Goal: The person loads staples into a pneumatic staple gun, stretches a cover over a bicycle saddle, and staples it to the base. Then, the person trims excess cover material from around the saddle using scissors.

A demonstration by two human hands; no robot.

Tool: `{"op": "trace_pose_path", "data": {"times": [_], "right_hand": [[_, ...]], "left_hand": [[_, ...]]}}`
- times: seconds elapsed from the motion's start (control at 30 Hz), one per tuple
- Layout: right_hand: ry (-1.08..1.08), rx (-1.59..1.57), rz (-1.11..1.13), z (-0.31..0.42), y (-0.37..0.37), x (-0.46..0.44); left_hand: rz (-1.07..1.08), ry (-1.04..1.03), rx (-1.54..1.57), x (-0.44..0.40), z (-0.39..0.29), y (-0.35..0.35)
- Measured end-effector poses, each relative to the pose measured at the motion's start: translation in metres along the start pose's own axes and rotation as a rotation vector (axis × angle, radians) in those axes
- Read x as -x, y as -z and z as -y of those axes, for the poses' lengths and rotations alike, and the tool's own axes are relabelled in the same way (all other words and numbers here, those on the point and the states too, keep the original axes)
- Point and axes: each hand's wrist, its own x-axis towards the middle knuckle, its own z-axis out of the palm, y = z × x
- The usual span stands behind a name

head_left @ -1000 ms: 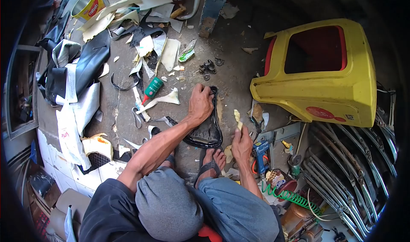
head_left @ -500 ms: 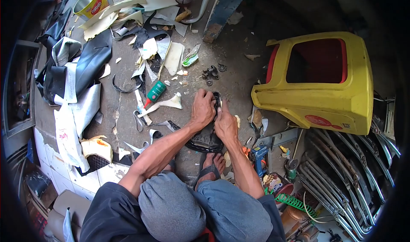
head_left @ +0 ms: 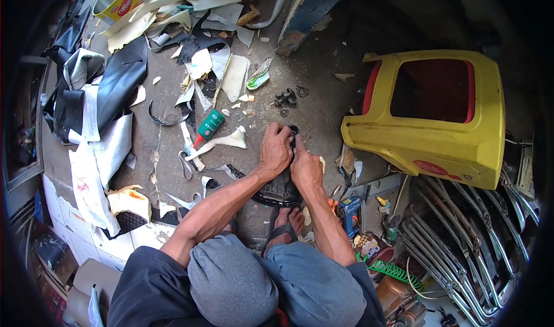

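Observation:
On the floor between my feet lies a long black piece (head_left: 276,195) that looks like a motorcycle seat turned upside down, its wide end close to me. My left hand (head_left: 276,149) is closed on the narrow far end, fingers bent over the rim. Just to its right, my right hand (head_left: 306,168) is closed against the same end, index finger pointing forward along the edge. The fingertips of both hands nearly meet. Whether a small tool or strip of cover sits between them is hidden. Several small black parts (head_left: 285,98) lie beyond the hands.
Left of the hands are a green glue bottle (head_left: 209,125) with a red tip and scattered foam and vinyl scraps (head_left: 234,79). A yellow plastic shell (head_left: 427,145) stands at right, above chrome bars (head_left: 456,252). A blue tool (head_left: 350,214) and green coiled hose (head_left: 398,270) lie near my right leg.
Both hands stay at the narrow end of the black seat. My right fingers have shifted slightly and curled closer to the rim. The view has tilted a little.

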Motion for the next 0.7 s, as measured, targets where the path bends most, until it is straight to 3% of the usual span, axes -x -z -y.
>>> {"op": "trace_pose_path", "data": {"times": [0.7], "right_hand": [[-0.007, 0.113, 0.013, 0.006, -0.016, 0.011]], "left_hand": [[-0.097, -0.023, 0.083, 0.007, 0.011, -0.004]]}}
